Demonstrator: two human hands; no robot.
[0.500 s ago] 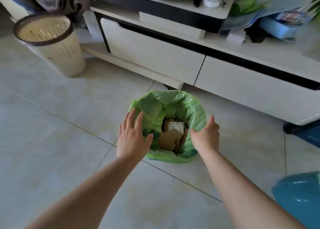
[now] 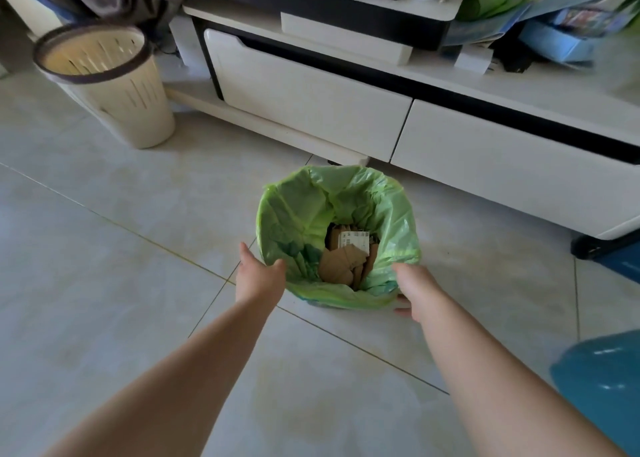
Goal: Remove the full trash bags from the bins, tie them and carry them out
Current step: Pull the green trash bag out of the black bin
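Observation:
A bin lined with a green trash bag [image 2: 301, 214] stands on the tiled floor in front of a low white cabinet. The bag's edge is folded over the rim and hides the bin itself. Brown cardboard scraps [image 2: 341, 262] and a white label lie inside. My left hand [image 2: 259, 280] rests against the bag's near-left rim, thumb on the fold and fingers pointing down outside. My right hand [image 2: 414, 290] sits at the near-right side just below the rim, fingers spread. Neither hand has plastic gathered in it.
An empty beige slotted basket [image 2: 114, 86] with a dark rim stands at the far left. The white cabinet [image 2: 311, 100] with drawers runs behind the bin. A shiny blue bag [image 2: 602, 380] sits at the lower right, and a dark blue object [image 2: 609, 252] under the cabinet's right end.
Both hands have dropped from above the bag's opening to the outside of its rim and moved apart. The view has shifted slightly; the bin has not moved.

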